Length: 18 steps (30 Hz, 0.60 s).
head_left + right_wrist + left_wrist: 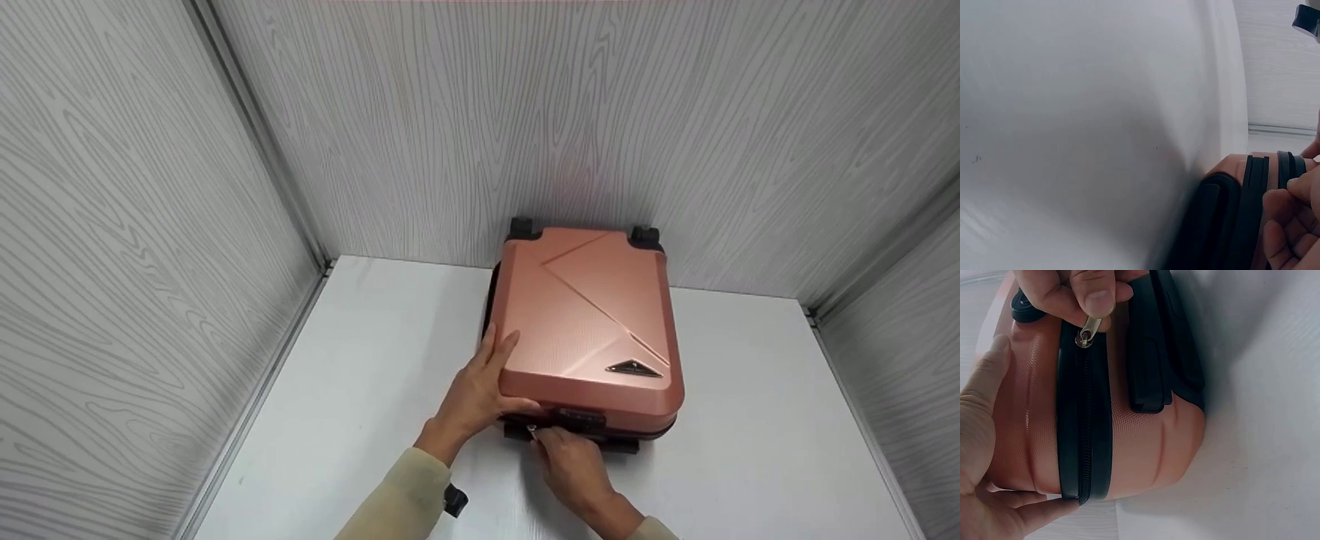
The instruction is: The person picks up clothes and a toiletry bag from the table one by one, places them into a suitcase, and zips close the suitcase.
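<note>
A rose-gold hard-shell suitcase point(585, 315) lies flat on the white table, its black wheels toward the back wall. My left hand point(472, 394) rests on its near left corner, fingers spread over the shell and thumb along the front edge. In the left wrist view, my right hand point(1081, 292) pinches a metal zipper pull point(1090, 329) between thumb and finger. The black zipper point(1085, 427) runs closed from the pull toward the left hand's fingers. A black handle point(1145, 377) sits beside the zipper band.
White table point(360, 360) surface extends on both sides of the suitcase. Grey wood-grain panels point(570, 112) stand behind it and at the left and right. A small black object point(454, 500) shows beside the left sleeve.
</note>
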Each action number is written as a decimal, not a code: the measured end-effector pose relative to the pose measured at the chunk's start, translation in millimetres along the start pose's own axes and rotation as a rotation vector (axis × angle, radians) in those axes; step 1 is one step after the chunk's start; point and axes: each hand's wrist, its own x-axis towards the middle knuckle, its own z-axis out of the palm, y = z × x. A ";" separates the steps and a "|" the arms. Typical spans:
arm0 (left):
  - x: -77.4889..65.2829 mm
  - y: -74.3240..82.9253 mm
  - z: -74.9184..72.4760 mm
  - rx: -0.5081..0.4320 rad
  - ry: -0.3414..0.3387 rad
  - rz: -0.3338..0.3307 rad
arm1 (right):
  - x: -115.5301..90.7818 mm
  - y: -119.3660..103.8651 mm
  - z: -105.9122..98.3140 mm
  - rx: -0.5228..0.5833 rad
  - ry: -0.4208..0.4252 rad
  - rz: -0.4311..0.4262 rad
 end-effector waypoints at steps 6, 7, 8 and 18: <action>-1.3 -2.1 -2.1 -0.082 0.000 -0.038 | 0.0 8.0 -18.7 -0.003 0.081 -0.061; -1.4 -2.5 -2.9 -0.107 0.006 -0.049 | 0.5 10.5 -23.4 -0.001 0.105 -0.069; -1.2 -3.1 -3.6 -0.129 0.015 -0.053 | 1.2 13.3 -28.3 0.000 0.131 -0.074; 10.1 -3.5 -3.3 -0.281 0.056 -0.124 | 19.8 61.2 -74.9 -0.103 0.416 0.052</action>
